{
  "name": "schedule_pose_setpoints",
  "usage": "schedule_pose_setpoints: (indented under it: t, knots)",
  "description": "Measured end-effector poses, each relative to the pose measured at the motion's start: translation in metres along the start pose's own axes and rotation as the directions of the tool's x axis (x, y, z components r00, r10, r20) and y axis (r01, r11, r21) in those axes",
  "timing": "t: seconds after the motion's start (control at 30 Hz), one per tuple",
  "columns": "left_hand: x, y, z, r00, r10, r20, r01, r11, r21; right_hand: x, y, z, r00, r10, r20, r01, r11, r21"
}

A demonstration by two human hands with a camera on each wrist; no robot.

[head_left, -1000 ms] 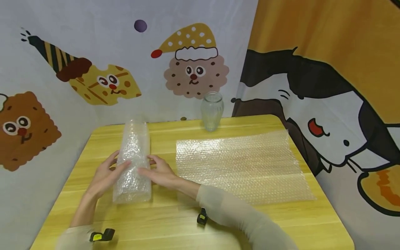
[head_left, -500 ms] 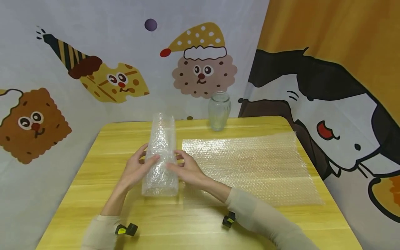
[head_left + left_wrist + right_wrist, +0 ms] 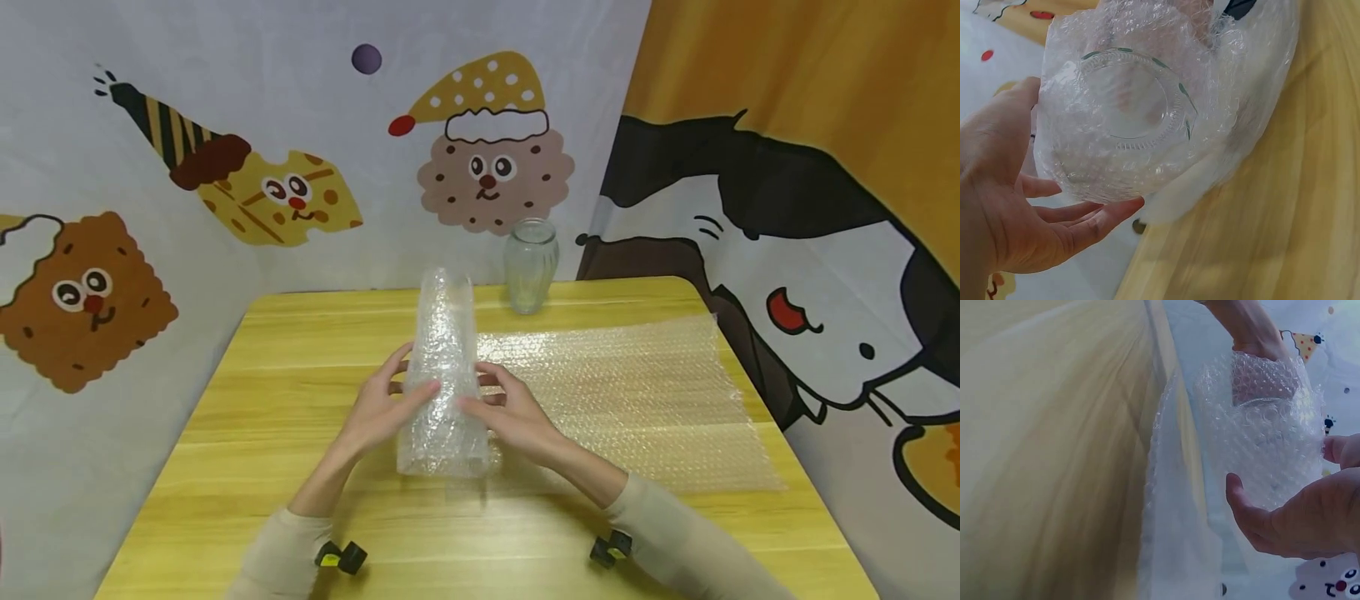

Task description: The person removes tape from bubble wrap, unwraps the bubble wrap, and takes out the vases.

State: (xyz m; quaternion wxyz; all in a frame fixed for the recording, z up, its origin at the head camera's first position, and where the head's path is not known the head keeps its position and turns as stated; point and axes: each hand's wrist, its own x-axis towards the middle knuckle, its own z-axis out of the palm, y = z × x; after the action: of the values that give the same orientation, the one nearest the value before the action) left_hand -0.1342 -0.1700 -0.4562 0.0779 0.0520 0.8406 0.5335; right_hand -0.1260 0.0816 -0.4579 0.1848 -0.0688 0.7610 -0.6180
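A bubble-wrapped bundle (image 3: 444, 346) is gripped between both hands in the head view, lying lengthwise away from me. My left hand (image 3: 377, 410) holds its left side with the thumb on top. On the opposite side, my right hand (image 3: 520, 419) grips it with the thumb likewise on top. Through the wrap, the left wrist view shows a round clear glass base (image 3: 1129, 103); the rest of that glass thing is blurred by the layers. The bundle overlaps the left edge of a flat bubble wrap sheet (image 3: 630, 400); the head view does not show whether they touch.
A clear glass vase (image 3: 531, 271) stands upright at the back of the yellow wooden table (image 3: 285, 350). Behind the table hangs a white cloth (image 3: 300, 92) printed with cartoon figures. Each wrist carries a small black camera.
Both hands have carried the wrapped bundle rightward, from the table's left part to over the sheet's left edge. The head view has shifted slightly. The sheet and vase stay in place.
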Motion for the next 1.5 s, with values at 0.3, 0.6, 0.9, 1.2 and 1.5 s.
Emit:
schedule_pose_setpoints:
  t: [0.3, 0.6, 0.9, 1.2, 1.5]
  knots:
    - [0.007, 0.001, 0.033, 0.998, 0.047, 0.048, -0.047, 0.999, -0.015, -0.017, 0.017, -0.027, 1.000, -0.002, -0.004, 0.002, 0.999, 0.041]
    - [0.011, -0.006, 0.051, 0.997, 0.038, 0.068, -0.033, 0.997, -0.071, -0.017, 0.030, -0.036, 1.000, 0.029, 0.010, -0.030, 0.995, 0.090]
    - [0.017, -0.013, 0.057, 0.996, 0.029, 0.082, -0.024, 0.998, -0.056, -0.014, 0.039, -0.038, 0.998, 0.056, 0.005, -0.056, 0.992, 0.117]
    - [0.020, -0.015, 0.056, 0.994, 0.002, 0.112, 0.000, 1.000, -0.023, -0.011, 0.044, -0.043, 0.999, 0.040, 0.025, -0.042, 0.994, 0.103]
    - [0.013, 0.001, 0.048, 0.984, 0.176, 0.040, -0.180, 0.965, 0.191, -0.010, 0.046, -0.043, 0.999, 0.036, 0.021, -0.037, 0.997, 0.069]
